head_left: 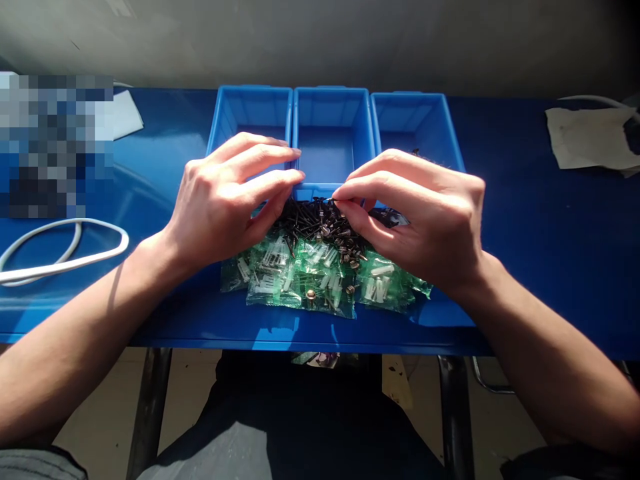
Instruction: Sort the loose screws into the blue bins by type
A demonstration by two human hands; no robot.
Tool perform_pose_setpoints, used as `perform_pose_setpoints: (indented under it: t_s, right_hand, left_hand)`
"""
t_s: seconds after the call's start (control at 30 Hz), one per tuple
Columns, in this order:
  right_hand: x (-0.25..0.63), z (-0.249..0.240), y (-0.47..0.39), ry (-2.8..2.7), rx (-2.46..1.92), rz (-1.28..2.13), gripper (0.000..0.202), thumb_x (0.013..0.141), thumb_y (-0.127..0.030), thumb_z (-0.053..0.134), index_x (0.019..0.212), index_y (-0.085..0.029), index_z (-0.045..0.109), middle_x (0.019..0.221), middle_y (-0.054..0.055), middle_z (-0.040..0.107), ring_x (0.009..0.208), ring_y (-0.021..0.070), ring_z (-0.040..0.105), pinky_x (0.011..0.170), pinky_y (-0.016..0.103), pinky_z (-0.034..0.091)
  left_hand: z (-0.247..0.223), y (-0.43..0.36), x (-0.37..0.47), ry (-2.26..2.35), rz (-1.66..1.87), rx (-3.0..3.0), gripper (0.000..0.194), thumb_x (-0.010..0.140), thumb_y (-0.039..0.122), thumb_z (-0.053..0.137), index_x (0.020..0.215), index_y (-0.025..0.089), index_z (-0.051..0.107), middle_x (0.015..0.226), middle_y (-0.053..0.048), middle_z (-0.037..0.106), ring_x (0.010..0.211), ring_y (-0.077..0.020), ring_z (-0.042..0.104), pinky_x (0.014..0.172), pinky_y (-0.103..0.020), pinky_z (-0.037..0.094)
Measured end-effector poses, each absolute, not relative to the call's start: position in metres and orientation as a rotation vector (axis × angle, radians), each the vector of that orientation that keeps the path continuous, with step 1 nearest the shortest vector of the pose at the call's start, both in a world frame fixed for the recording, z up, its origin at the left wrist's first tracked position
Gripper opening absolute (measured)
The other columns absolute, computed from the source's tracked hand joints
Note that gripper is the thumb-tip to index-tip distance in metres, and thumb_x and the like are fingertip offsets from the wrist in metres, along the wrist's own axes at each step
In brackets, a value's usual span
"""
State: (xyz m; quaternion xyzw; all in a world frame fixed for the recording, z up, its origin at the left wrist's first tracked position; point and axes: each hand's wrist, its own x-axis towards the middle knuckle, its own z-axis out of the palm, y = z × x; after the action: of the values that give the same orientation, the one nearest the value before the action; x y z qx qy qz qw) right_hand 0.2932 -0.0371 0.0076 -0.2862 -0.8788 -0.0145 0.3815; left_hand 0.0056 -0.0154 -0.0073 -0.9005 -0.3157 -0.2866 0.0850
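Note:
My left hand (pixel 223 197) is over the front of the left and middle bins, its fingers stretched and apart with nothing visible in them. Thumb and forefinger of my right hand (pixel 420 210) are pinched at the back of a pile of black screws (pixel 320 223); what they grip, if anything, is too small to make out. Beneath and in front of the screws lie green-tinted clear plastic packets (pixel 273 293) holding white wall plugs. A few brass-coloured screw heads (pixel 311 295) rest on the packets. My hands partly hide the pile and packets.
Three blue plastic bins, a left bin (pixel 215 123), a middle bin (pixel 333 188) and a right bin (pixel 453 127), stand side by side behind the pile. A white cable (pixel 95 223) loops at left on the blue table (pixel 525 267). Brownish paper (pixel 585 137) lies at right.

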Motion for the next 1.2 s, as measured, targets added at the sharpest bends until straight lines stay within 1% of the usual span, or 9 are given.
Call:
perform_pose_setpoints:
  t_s: [0.17, 0.33, 0.5, 0.57, 0.63, 0.7, 0.83, 0.97, 1.2]
  right_hand:
    - [0.290, 0.011, -0.041, -2.156, -0.791, 0.084, 0.016, 0.110, -0.016, 0.072, 0.102, -0.027, 0.081, 0.092, 0.001, 0.083, 0.083, 0.0179, 0.079, 0.074, 0.037, 0.068]
    - [0.288, 0.014, -0.044, -1.920, -0.910, 0.227, 0.011, 0.105, -0.020, 0.083, 0.097, -0.026, 0.079, 0.093, 0.002, 0.085, 0.085, 0.0201, 0.081, 0.074, 0.038, 0.069]
    - [0.305, 0.014, -0.023, -1.688, -1.137, -0.057, 0.007, 0.096, -0.028, 0.092, 0.095, -0.023, 0.086, 0.096, 0.010, 0.084, 0.078, 0.0252, 0.077, 0.064, 0.040, 0.059]
    - [0.312, 0.015, -0.019, -1.776, -1.142, -0.200, 0.012, 0.103, -0.031, 0.084, 0.100, -0.021, 0.088, 0.108, 0.014, 0.084, 0.079, 0.0251, 0.073, 0.063, 0.041, 0.054]
    - [0.314, 0.016, -0.021, -1.999, -0.963, -0.244, 0.014, 0.107, -0.028, 0.077, 0.105, -0.019, 0.087, 0.109, 0.015, 0.084, 0.083, 0.0254, 0.073, 0.068, 0.042, 0.055]
    - [0.312, 0.015, -0.027, -2.247, -0.710, -0.159, 0.011, 0.107, -0.022, 0.077, 0.114, -0.020, 0.085, 0.107, 0.012, 0.084, 0.086, 0.0232, 0.074, 0.071, 0.040, 0.057]
    - [0.301, 0.009, -0.037, -2.565, -0.547, -0.047, 0.024, 0.113, -0.016, 0.067, 0.134, -0.021, 0.078, 0.119, 0.009, 0.083, 0.088, 0.0173, 0.074, 0.069, 0.032, 0.063]
    - [0.300, 0.006, -0.035, -2.597, -0.522, -0.079, 0.022, 0.113, -0.009, 0.062, 0.127, -0.016, 0.078, 0.109, 0.008, 0.080, 0.088, 0.0184, 0.072, 0.070, 0.033, 0.063]
    - [0.305, 0.009, -0.033, -2.513, -0.647, 0.059, 0.018, 0.111, -0.015, 0.068, 0.106, -0.027, 0.080, 0.108, 0.005, 0.083, 0.093, 0.0217, 0.078, 0.079, 0.039, 0.066]
  left_hand:
    - [-0.007, -0.015, 0.005, -0.906, -0.807, -2.666, 0.025, 0.115, 0.023, 0.063, 0.136, 0.032, 0.073, 0.150, -0.003, 0.077, 0.138, -0.0292, 0.077, 0.099, -0.051, 0.075]
    - [-0.006, -0.015, 0.005, -0.905, -0.835, -2.666, 0.023, 0.115, 0.023, 0.063, 0.134, 0.030, 0.074, 0.148, -0.004, 0.078, 0.137, -0.0303, 0.077, 0.100, -0.053, 0.075]
    - [-0.005, -0.016, 0.004, -0.964, -0.817, -2.718, 0.030, 0.114, 0.024, 0.062, 0.137, 0.036, 0.076, 0.151, -0.002, 0.077, 0.142, -0.0317, 0.075, 0.108, -0.059, 0.074]
    - [-0.005, -0.016, 0.005, -0.989, -0.817, -2.725, 0.031, 0.114, 0.023, 0.063, 0.137, 0.038, 0.076, 0.152, -0.001, 0.076, 0.143, -0.0318, 0.074, 0.108, -0.059, 0.074]
    - [-0.004, -0.017, 0.005, -0.998, -0.815, -2.729, 0.032, 0.113, 0.023, 0.064, 0.138, 0.039, 0.076, 0.152, -0.001, 0.076, 0.144, -0.0317, 0.074, 0.108, -0.059, 0.074]
    - [-0.004, -0.017, 0.005, -0.996, -0.821, -2.728, 0.032, 0.113, 0.023, 0.064, 0.137, 0.039, 0.076, 0.152, -0.001, 0.076, 0.144, -0.0318, 0.074, 0.110, -0.059, 0.074]
    - [-0.005, -0.016, 0.005, -0.965, -0.850, -2.724, 0.034, 0.111, 0.020, 0.065, 0.138, 0.037, 0.075, 0.151, -0.002, 0.077, 0.142, -0.0317, 0.076, 0.110, -0.058, 0.075]
    - [-0.004, -0.017, 0.006, -0.951, -0.856, -2.733, 0.037, 0.110, 0.018, 0.065, 0.141, 0.036, 0.074, 0.151, -0.003, 0.077, 0.142, -0.0322, 0.076, 0.110, -0.057, 0.075]
    - [-0.002, -0.020, 0.006, -0.957, -0.815, -2.725, 0.032, 0.112, 0.021, 0.065, 0.140, 0.034, 0.074, 0.152, -0.005, 0.077, 0.142, -0.0330, 0.076, 0.107, -0.058, 0.075]
